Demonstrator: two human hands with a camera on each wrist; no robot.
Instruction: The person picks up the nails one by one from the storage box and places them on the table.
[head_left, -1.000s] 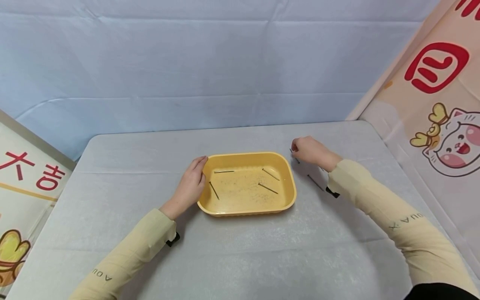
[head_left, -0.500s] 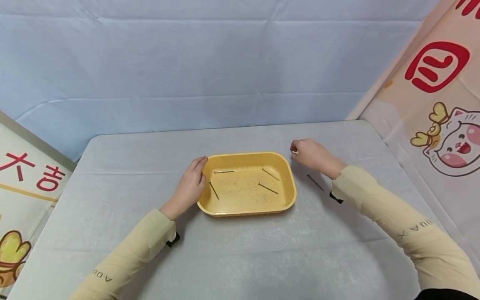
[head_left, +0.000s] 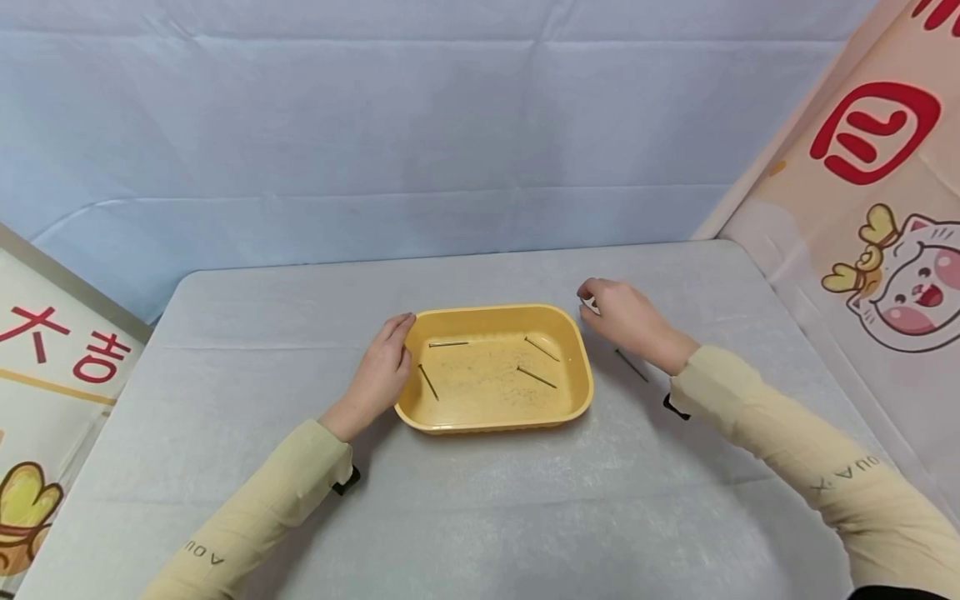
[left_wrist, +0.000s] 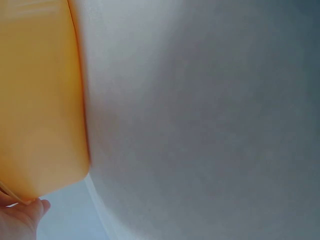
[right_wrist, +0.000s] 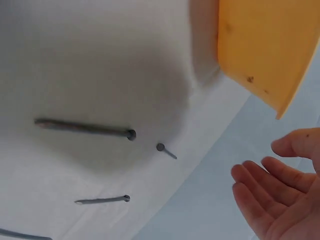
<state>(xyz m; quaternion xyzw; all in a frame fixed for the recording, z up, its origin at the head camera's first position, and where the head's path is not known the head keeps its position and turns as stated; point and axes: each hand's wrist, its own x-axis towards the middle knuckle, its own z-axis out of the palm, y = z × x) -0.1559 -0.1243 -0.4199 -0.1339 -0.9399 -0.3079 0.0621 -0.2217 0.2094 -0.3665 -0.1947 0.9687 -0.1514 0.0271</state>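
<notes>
My left hand (head_left: pixel 377 372) grips the left end of a yellow plastic tray (head_left: pixel 480 423), fingers and thumb at its rim. The left wrist view shows the tray's outer wall (left_wrist: pixel 45 100) with part of the hand low in the corner. Several dark nails lie inside the tray, among them one nail (head_left: pixel 536 377) right of the middle. Beyond the tray's right end, my right hand (head_left: pixel 626 317) hovers low over the table, thumb and bent fingers apart with nothing between them. Beneath it in the right wrist view lie several nails, including a long nail (right_wrist: pixel 82 127) and a shorter nail (right_wrist: pixel 102 200).
A grey cloth covers the table (head_left: pixel 487 517). Its far edge meets a pale blue cloth backdrop (head_left: pixel 450 125). Printed banners hang at both sides, with a cartoon cat (head_left: pixel 915 287) on the right one. Dark specks mark the tray floor.
The right hand's thumb and fingers have parted from a pinch near a nail, which the hand now hides in the head view. That hand shifted slightly nearer and rightward. Left hand and tray stayed put.
</notes>
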